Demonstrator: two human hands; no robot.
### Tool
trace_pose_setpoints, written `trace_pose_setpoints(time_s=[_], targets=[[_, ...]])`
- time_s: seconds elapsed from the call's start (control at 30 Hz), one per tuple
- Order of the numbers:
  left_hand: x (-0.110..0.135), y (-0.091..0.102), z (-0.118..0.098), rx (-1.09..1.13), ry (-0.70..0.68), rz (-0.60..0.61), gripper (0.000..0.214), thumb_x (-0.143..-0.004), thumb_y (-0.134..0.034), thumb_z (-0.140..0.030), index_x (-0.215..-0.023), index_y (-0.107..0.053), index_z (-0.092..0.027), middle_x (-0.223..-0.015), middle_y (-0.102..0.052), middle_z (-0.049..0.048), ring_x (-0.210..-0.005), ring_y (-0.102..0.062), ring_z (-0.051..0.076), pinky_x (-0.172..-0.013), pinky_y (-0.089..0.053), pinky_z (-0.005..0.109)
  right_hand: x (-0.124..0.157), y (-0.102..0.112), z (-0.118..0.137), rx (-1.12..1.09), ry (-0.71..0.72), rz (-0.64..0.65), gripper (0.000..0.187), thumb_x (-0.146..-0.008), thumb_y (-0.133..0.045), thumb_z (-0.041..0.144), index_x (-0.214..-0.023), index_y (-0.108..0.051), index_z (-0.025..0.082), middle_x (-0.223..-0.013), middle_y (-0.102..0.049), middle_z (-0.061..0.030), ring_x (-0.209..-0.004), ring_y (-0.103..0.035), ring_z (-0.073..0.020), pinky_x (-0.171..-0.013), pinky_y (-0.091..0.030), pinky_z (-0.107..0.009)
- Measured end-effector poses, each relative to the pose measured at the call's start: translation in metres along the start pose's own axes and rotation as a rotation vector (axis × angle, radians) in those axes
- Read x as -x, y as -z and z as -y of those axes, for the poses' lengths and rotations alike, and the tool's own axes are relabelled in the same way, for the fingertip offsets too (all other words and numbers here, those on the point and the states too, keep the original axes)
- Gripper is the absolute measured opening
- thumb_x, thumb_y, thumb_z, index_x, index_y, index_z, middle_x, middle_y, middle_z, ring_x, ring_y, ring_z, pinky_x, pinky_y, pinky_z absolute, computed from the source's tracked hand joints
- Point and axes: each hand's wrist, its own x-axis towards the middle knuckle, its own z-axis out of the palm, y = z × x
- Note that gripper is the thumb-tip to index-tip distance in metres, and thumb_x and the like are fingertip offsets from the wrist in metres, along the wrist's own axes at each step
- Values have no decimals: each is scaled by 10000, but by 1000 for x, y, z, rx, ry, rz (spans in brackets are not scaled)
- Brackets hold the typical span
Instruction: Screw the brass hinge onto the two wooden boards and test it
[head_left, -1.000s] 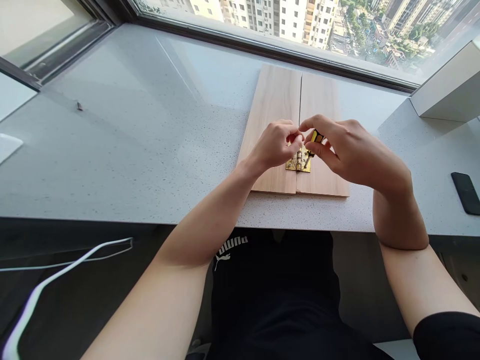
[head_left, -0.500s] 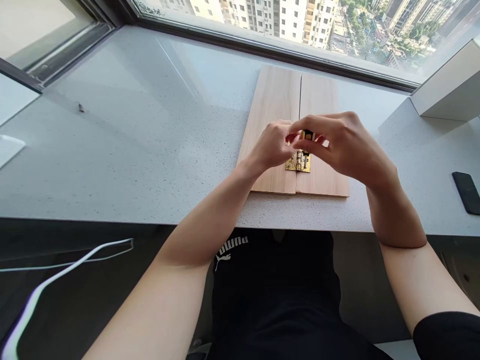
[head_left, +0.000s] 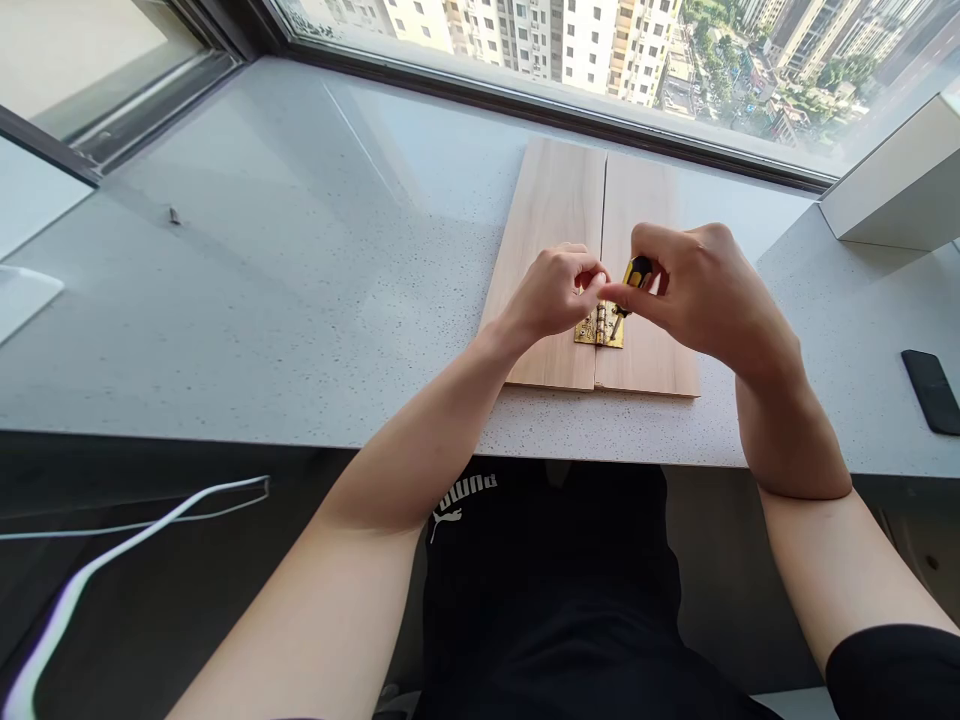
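Note:
A short screwdriver (head_left: 637,273) with a black and yellow handle is in my right hand (head_left: 705,292), held between thumb and fingers. Its shaft slants down toward the right leaf of a brass hinge (head_left: 587,333). That hinge lies across the seam between a left wooden board (head_left: 559,200) and a right wooden board (head_left: 649,365). Over the hinge's far part, my left hand (head_left: 553,290) is closed, thumb and forefinger pinched together close to my right thumb. Whatever lies between those left fingertips, if anything, is hidden.
The boards rest on a speckled white windowsill counter (head_left: 300,300) below a window. A black phone (head_left: 930,390) lies at the right edge, near a white box-like block (head_left: 892,185). A white cable (head_left: 112,550) hangs below the counter at left.
My right hand has shifted slightly right, its forefinger drawn back from the left hand. The screwdriver has gone from near upright to leaning right at the handle. My left hand stays by the hinge.

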Motion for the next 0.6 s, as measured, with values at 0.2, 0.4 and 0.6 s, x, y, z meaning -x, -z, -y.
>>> trace_pose_setpoints(time_s=[0.2,0.4,0.6], targets=[[0,-1,4,-4,-18,-12,289,-976,-710,-248,-711,-597,-247,-739,-657,60,-818,-653,251,-813,-566,438,1,-7,9,-8,45,-11,273,-1161,-575,207,-1400,-690,270,-1304,-777,-109,-998,-732,-264,-903,-552,-422],[1,-1,1,-1,-3,-13,307,-983,-712,-219,-707,-580,-240,-759,-668,63,-813,-653,247,-824,-566,443,10,5,3,-117,127,132,248,-1206,-524,249,-1384,-697,247,-1187,-826,-98,-990,-740,-259,-888,-558,-421],[1,0,3,7,-11,1,232,-962,-715,-206,-740,-653,-230,-799,-707,73,-854,-679,253,-832,-572,441,7,-6,3,83,-53,-60,271,-1216,-635,507,-1132,-704,259,-813,-698,-45,-726,-591,-245,-738,-473,-410]])
